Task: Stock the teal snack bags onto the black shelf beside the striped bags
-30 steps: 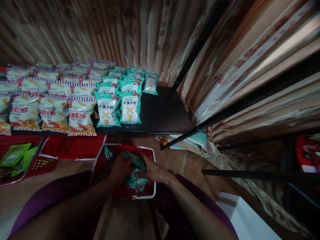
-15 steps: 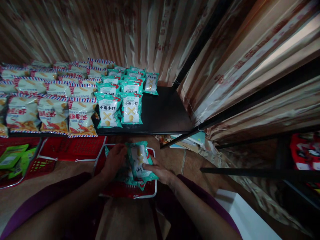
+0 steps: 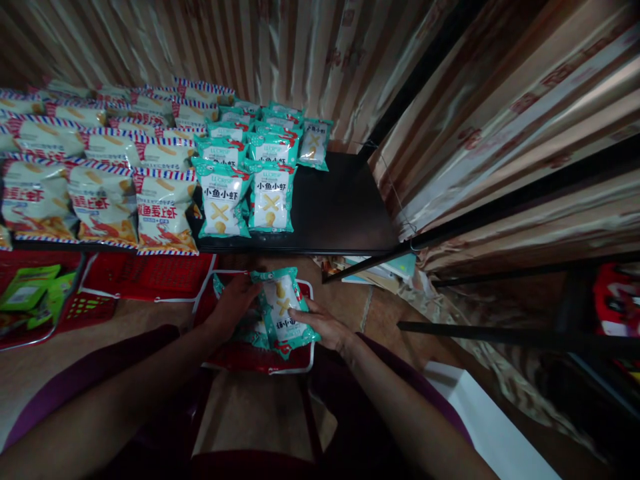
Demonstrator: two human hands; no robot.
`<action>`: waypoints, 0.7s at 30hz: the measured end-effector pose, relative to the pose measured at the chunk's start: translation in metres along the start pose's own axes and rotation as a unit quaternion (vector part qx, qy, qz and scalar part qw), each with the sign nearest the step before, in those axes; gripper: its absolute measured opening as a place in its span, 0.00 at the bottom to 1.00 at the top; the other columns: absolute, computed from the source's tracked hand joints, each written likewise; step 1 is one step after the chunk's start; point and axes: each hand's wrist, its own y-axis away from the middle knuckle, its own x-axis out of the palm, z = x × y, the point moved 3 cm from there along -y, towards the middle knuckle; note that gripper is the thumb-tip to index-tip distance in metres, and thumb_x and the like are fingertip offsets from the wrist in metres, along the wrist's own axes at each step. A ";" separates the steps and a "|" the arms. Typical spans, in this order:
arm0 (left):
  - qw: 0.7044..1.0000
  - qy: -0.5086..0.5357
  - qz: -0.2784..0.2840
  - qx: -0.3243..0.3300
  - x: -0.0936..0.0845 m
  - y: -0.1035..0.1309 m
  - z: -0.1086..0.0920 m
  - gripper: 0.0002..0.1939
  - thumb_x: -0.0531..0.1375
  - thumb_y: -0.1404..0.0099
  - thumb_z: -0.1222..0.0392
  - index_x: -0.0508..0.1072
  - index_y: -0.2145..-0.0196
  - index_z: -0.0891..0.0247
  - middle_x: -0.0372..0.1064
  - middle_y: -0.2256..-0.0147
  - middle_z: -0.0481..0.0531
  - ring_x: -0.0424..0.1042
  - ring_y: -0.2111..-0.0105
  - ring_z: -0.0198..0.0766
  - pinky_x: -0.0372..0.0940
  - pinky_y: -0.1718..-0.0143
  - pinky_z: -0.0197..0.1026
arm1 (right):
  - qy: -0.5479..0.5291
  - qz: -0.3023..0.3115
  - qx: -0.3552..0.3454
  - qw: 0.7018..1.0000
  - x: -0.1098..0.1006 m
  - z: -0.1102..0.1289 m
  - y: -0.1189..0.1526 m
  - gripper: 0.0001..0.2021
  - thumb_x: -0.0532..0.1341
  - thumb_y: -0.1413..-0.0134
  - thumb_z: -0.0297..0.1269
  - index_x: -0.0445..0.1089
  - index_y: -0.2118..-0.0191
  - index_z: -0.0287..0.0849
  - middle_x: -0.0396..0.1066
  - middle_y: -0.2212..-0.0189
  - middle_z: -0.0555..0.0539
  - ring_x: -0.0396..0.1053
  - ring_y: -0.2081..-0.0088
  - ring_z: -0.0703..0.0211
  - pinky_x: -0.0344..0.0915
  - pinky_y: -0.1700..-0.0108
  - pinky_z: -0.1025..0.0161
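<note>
A teal-and-white snack bag [image 3: 283, 303] tilts over a red basket [image 3: 295, 368] in front of the shelf, its print upside down to me. My right hand [image 3: 325, 325] grips its right side, thumb across the front. At the bag's upper left edge, the bent fingers of my left hand [image 3: 233, 308] hold on; their tips are partly hidden. Below the two hands, another teal bag [image 3: 253, 333] lies in the basket, mostly covered. Matching teal bags [image 3: 271, 200] stand in rows on the black shelf [image 3: 340, 207], the rearmost right one apart from the front pair.
Cream bags with striped edges [image 3: 165, 213] fill the shelf's left part. Red baskets [image 3: 150, 277] sit below, one holding green packets [image 3: 30, 290]. Black metal bars [image 3: 470, 210] cross the right side before a curtain [image 3: 300, 60]. A white box [image 3: 480, 413] stands at lower right.
The view has shifted, so the shelf and its bags appear higher and larger. Both hands keep their places at the teal bag, which sits slightly more above the basket.
</note>
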 end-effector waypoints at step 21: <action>0.918 -0.340 0.183 0.094 0.015 -0.002 0.020 0.14 0.54 0.42 0.56 0.77 0.64 0.60 0.76 0.64 0.54 0.73 0.61 0.45 0.62 0.57 0.42 | 0.240 0.035 0.006 0.970 -0.023 0.024 0.003 0.23 0.67 0.59 0.53 0.72 0.59 0.42 0.71 0.66 0.50 0.68 0.67 0.63 0.65 0.69 0.69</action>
